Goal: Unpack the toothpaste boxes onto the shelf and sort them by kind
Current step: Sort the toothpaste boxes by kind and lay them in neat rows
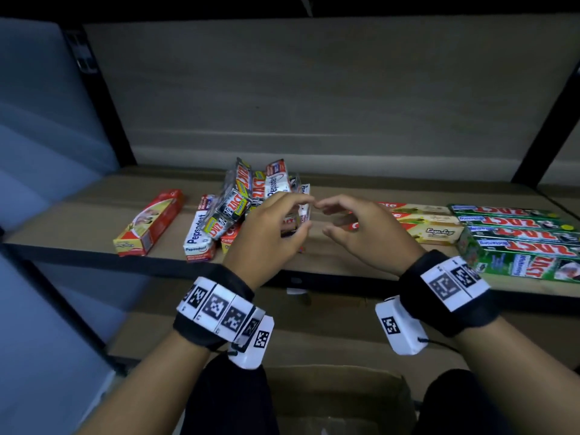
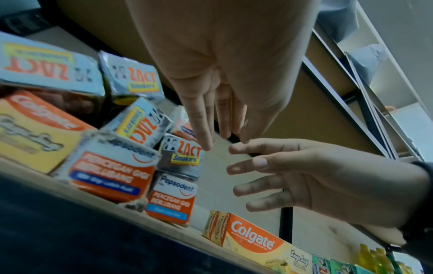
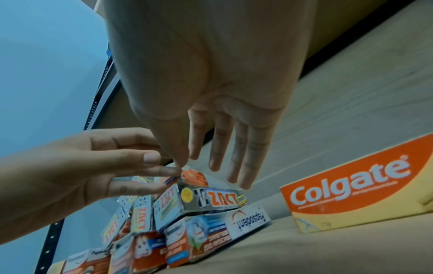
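Note:
A jumbled pile of toothpaste boxes (image 1: 238,205) lies mid-shelf: silver Zact Smokers (image 2: 185,153), white-and-red Pepsodent (image 2: 173,196) and Colgate. My left hand (image 1: 301,215) hovers over the pile's right side with its fingers (image 2: 206,129) straight, holding nothing. My right hand (image 1: 326,218) is just to its right, fingers (image 3: 222,157) spread and empty, the two hands' fingertips almost meeting. To the right, yellow Colgate boxes (image 1: 430,227) lie side by side, then green Zact boxes (image 1: 518,240) in a row.
One red Colgate box (image 1: 147,222) lies alone on the left of the wooden shelf (image 1: 84,215). Black uprights stand at both shelf ends. An open cardboard box (image 1: 339,400) sits below, near my knees. A lower shelf board runs underneath.

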A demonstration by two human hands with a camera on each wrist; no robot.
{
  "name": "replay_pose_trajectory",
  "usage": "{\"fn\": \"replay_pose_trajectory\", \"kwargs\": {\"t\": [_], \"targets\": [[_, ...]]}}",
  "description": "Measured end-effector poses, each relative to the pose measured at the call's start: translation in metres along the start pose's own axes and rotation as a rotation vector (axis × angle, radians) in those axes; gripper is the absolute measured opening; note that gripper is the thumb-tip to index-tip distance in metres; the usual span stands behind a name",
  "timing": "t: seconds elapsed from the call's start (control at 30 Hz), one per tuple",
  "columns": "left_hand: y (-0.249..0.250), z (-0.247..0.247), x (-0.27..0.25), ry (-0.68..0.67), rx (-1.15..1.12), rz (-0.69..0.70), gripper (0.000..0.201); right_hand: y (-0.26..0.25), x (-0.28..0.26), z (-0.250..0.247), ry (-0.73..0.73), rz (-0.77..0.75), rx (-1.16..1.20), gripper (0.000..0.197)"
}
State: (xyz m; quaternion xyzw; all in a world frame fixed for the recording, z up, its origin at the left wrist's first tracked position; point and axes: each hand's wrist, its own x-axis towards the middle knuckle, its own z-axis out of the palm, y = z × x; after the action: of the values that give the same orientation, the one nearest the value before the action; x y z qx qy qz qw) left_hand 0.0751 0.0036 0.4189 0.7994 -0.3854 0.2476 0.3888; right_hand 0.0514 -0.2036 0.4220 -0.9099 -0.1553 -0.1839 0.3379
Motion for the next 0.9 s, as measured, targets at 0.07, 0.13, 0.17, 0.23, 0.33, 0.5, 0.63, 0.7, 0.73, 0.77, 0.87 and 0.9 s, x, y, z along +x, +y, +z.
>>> {"fn": "replay_pose_trajectory", "kwargs": {"t": [0.07,0.13,0.17,0.23,0.33,0.5,0.63,0.7,0.73,0.77,0.87,0.9], "targets": [[-0.004,-0.010,-0.006,0.067,0.023,-0.009,0.033,-0.007,0.001,0.009,0.011,0.017,0.027,0.041],[-0.011,-0.020,-0.012,0.121,0.126,-0.026,0.036,-0.015,0.002,0.017,0.039,0.019,0.026,0.043],[-0.017,-0.024,-0.014,0.135,0.201,-0.043,0.040,-0.021,0.002,0.020,0.055,0.012,0.010,0.044],[-0.028,-0.032,-0.020,0.147,0.322,-0.103,0.051,-0.034,0.004,0.025,0.080,-0.030,-0.029,0.046],[-0.043,-0.041,-0.028,0.158,0.392,-0.157,0.061,-0.052,0.011,0.035,0.092,-0.096,-0.068,0.049],[-0.062,-0.053,-0.036,0.176,0.405,-0.186,0.073,-0.074,0.031,0.054,0.078,-0.129,-0.229,0.054],[-0.079,-0.062,-0.040,0.085,0.377,-0.274,0.074,-0.083,0.049,0.064,0.070,-0.116,-0.334,0.060],[-0.086,-0.065,-0.042,0.046,0.358,-0.289,0.074,-0.086,0.056,0.069,0.055,-0.131,-0.380,0.064],[-0.088,-0.066,-0.043,0.035,0.350,-0.306,0.072,-0.087,0.059,0.071,0.050,-0.134,-0.402,0.067],[-0.089,-0.067,-0.044,0.030,0.343,-0.320,0.071,-0.089,0.061,0.073,0.049,-0.136,-0.426,0.070],[-0.091,-0.069,-0.044,0.028,0.328,-0.338,0.065,-0.093,0.066,0.078,0.045,-0.131,-0.503,0.074],[-0.091,-0.071,-0.044,0.028,0.323,-0.338,0.063,-0.093,0.067,0.080,0.040,-0.127,-0.526,0.072]]}}
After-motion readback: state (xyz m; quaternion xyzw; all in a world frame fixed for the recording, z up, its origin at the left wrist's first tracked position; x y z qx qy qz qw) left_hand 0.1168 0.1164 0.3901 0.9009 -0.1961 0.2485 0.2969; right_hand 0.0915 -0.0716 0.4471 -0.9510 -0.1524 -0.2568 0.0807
